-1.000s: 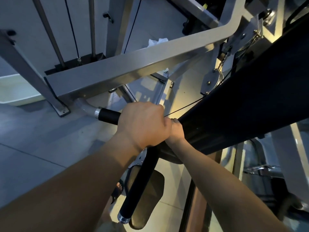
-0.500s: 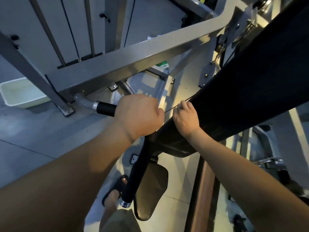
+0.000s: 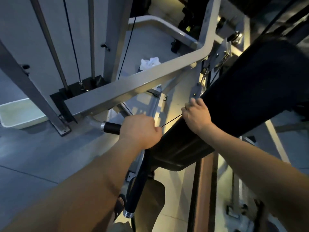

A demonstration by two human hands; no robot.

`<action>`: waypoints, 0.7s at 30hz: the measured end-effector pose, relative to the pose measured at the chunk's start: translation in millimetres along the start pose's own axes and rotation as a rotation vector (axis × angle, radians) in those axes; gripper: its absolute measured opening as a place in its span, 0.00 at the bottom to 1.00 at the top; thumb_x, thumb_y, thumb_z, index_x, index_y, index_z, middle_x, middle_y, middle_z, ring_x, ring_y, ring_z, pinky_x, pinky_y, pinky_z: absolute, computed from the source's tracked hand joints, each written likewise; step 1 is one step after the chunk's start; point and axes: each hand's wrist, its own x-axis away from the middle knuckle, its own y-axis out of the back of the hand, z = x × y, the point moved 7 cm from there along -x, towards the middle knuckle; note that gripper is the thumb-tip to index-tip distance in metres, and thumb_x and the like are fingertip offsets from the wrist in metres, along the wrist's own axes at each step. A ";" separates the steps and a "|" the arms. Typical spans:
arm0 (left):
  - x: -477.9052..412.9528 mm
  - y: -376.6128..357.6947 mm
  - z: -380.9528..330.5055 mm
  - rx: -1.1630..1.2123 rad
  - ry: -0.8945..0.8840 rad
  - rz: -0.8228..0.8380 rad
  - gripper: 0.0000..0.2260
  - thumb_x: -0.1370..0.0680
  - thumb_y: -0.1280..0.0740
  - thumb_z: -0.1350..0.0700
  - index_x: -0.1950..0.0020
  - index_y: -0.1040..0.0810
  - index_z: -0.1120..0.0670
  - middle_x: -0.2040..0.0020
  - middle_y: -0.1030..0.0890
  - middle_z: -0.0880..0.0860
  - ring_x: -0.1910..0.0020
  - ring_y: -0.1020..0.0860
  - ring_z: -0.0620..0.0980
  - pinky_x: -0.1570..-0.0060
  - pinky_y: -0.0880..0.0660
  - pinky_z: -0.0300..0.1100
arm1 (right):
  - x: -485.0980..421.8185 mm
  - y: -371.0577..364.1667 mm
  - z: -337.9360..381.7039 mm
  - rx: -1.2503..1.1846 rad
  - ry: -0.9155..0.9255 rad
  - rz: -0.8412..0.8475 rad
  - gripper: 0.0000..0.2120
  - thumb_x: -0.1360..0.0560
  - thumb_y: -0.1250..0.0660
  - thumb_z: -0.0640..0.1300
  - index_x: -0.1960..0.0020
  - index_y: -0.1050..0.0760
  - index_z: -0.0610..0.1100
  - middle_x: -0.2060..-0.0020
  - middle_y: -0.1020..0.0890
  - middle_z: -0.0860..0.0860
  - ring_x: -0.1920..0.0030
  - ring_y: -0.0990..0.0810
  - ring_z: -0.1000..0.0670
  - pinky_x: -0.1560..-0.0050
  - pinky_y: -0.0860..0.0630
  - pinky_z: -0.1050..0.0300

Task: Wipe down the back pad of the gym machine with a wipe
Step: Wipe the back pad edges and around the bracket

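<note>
Far left, a pale plastic bin (image 3: 20, 113) sits on the floor beside the machine's grey frame beam (image 3: 133, 87), and beyond that beam a crumpled white wad (image 3: 149, 63) pokes up — tissue or spare wipes, hard to say. Now the left hand (image 3: 140, 131): clenched tight round the black-gripped handle (image 3: 112, 128), bracing. Across to the right hand (image 3: 196, 117), fingers hooked over the near edge of the back pad (image 3: 250, 97), the long dark cushion slanting up to the top right. No wipe shows under that palm — it may be tucked beneath, I cannot tell. Below them, the seat (image 3: 150, 198) and a sandalled foot (image 3: 121, 203). My read: a wiping pass is in hand along the pad's lower edge, 1 hand steadying, 1 working. The next move calls for a firm slide up the pad's length, palm pressed flat so the wipe covers the broad face, not just the rim.
</note>
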 end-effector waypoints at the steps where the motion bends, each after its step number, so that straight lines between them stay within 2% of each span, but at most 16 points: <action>1: -0.1 0.0 -0.3 0.001 0.007 0.016 0.19 0.21 0.46 0.41 0.61 0.24 0.50 0.67 0.25 0.50 0.68 0.25 0.48 0.59 0.22 0.45 | 0.3 18.7 -25.5 0.032 -0.043 -0.064 0.10 0.22 0.36 0.47 0.47 0.19 0.44 0.51 0.19 0.48 0.40 0.27 0.42 0.41 0.37 0.47; 4: -0.8 0.7 -2.2 0.002 0.022 0.035 0.18 0.21 0.45 0.43 0.62 0.24 0.51 0.67 0.25 0.50 0.68 0.24 0.49 0.64 0.26 0.42 | 0.8 50.8 -78.3 0.090 -0.205 -0.172 0.09 0.25 0.36 0.43 0.50 0.18 0.43 0.57 0.19 0.47 0.45 0.26 0.41 0.46 0.40 0.48; 7: -1.7 -0.5 -1.8 -0.005 0.038 0.038 0.17 0.21 0.45 0.43 0.62 0.25 0.51 0.67 0.24 0.50 0.68 0.25 0.49 0.67 0.29 0.42 | 4.6 39.2 -61.8 0.031 -0.290 -0.169 0.10 0.24 0.36 0.42 0.48 0.18 0.40 0.55 0.20 0.45 0.46 0.27 0.40 0.47 0.35 0.47; 11: -4.2 -2.6 -2.0 -0.045 0.050 0.077 0.17 0.21 0.45 0.43 0.63 0.27 0.51 0.67 0.25 0.51 0.68 0.26 0.49 0.67 0.32 0.42 | 15.4 -3.0 3.4 -0.144 -0.110 -0.036 0.10 0.23 0.34 0.44 0.48 0.17 0.41 0.54 0.20 0.46 0.47 0.27 0.41 0.47 0.30 0.47; 14: -5.0 -4.1 -2.6 -0.059 0.070 0.113 0.17 0.23 0.44 0.42 0.61 0.25 0.51 0.65 0.24 0.51 0.67 0.26 0.50 0.65 0.31 0.44 | 14.2 6.8 -11.8 -0.108 -0.059 -0.054 0.06 0.25 0.32 0.43 0.54 0.17 0.43 0.59 0.20 0.47 0.48 0.26 0.41 0.49 0.32 0.47; 18: -3.5 -2.6 -4.6 -0.051 0.077 0.163 0.17 0.22 0.44 0.42 0.61 0.25 0.51 0.65 0.23 0.51 0.66 0.25 0.49 0.63 0.29 0.44 | 2.8 55.4 -92.0 -0.034 -0.259 -0.221 0.07 0.25 0.33 0.40 0.52 0.17 0.40 0.58 0.19 0.46 0.44 0.27 0.40 0.47 0.34 0.46; 21: -2.8 -1.0 -5.6 -0.056 0.074 0.179 0.18 0.21 0.44 0.41 0.61 0.24 0.51 0.66 0.22 0.51 0.66 0.24 0.49 0.65 0.30 0.43 | 4.6 68.5 -104.1 -0.010 -0.384 -0.237 0.08 0.25 0.33 0.39 0.50 0.17 0.38 0.56 0.19 0.44 0.44 0.26 0.39 0.46 0.30 0.47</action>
